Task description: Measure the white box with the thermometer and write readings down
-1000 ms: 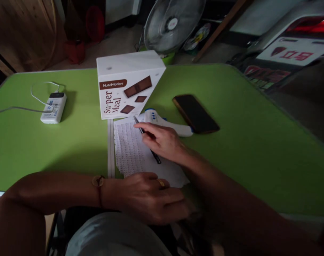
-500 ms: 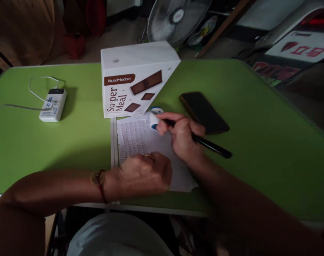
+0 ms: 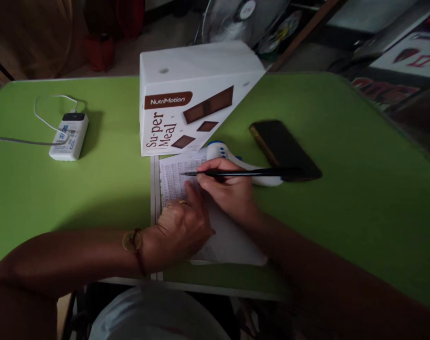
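Note:
My right hand (image 3: 232,191) is closed round a black pen (image 3: 241,173), its tip pointing left just above or on a paper sheet (image 3: 232,241) with rows of small handwriting. On the lower part of the same sheet rests my left hand (image 3: 184,224), its index finger stretched toward the pen tip and the other fingers curled; nothing shows in it. A white and blue infrared thermometer (image 3: 218,150) lies just behind my right hand, partly covered by it. Beyond the sheet stands a white NutriMotion box (image 3: 197,71), near the paper's top edge.
A dark phone (image 3: 285,148) lies to the right on the green table (image 3: 108,189). At the left is a white power bank (image 3: 69,137) with cables. Behind the table stand a fan (image 3: 236,23) and a red object (image 3: 98,52).
My right hand has turned the pen so its tip points left over the writing. My left hand has gone from a fist to a stretched index finger. More of the thermometer shows.

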Demonstrator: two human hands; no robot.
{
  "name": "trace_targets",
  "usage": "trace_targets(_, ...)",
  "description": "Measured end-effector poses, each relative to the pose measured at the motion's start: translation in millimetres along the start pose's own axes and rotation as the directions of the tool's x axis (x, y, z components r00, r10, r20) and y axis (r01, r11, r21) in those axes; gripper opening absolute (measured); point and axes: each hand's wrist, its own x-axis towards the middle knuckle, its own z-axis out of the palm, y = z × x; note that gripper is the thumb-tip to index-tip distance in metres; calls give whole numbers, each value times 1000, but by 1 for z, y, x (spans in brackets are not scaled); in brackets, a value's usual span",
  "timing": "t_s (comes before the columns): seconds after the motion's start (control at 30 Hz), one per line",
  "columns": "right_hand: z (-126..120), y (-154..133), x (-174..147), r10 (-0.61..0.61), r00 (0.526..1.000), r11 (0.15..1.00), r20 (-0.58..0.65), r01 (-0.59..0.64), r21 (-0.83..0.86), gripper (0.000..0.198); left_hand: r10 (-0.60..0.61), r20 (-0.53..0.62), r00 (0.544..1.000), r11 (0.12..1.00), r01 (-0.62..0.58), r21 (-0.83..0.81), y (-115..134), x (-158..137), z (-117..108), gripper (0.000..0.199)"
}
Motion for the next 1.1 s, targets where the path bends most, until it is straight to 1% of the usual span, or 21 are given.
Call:
trace_targets(0.07, 2, 1, 0, -15, 1000, 1000, -26, 15, -24, 8, 31, 99, 995, 999, -28, -32, -2, 1, -4, 64)
trace_targets(0.13, 2, 2, -1, -50, 998, 997, -36, 48, -53, 10, 58, 178, 982, 996, -45, -79, -4, 5, -5, 69)
trace_targets(0.27, 1, 1, -1, -118, 993, 988, -4, 117, -102, 13, 76, 229, 970, 990, -46, -133, -4, 12, -5, 69)
trace_targets(0.37, 0, -1, -2, -136, 991, 983, 19, 137, -119, 13, 91, 243, 966, 988, -57, -141, -4, 14, -5, 66)
trace_targets(0.53, 1, -2, -2, -99, 995, 985, 15, 100, -137, 12, 108, 257, 961, 985, -69, -156, -5, 15, -6, 66)
trace_targets(0.73, -2, -3, -1, -31, 998, 987, 58, 40, -155, 12, 55, 190, 980, 978, -15, -209, -1, 11, 0, 63)
trace_targets(0.83, -4, -3, -1, -8, 997, 986, 75, 20, -165, 14, 49, 163, 985, 983, -19, -180, 0, 8, 1, 62)
trace_targets(0.93, -4, -3, -1, -11, 997, 987, 76, 23, -161, 14, 58, 148, 987, 989, -37, -141, 0, 8, 1, 61)
trace_targets(1.1, -4, -2, -1, -24, 996, 989, 87, 36, -142, 13, 73, 183, 980, 988, -45, -150, -1, 11, 1, 66)
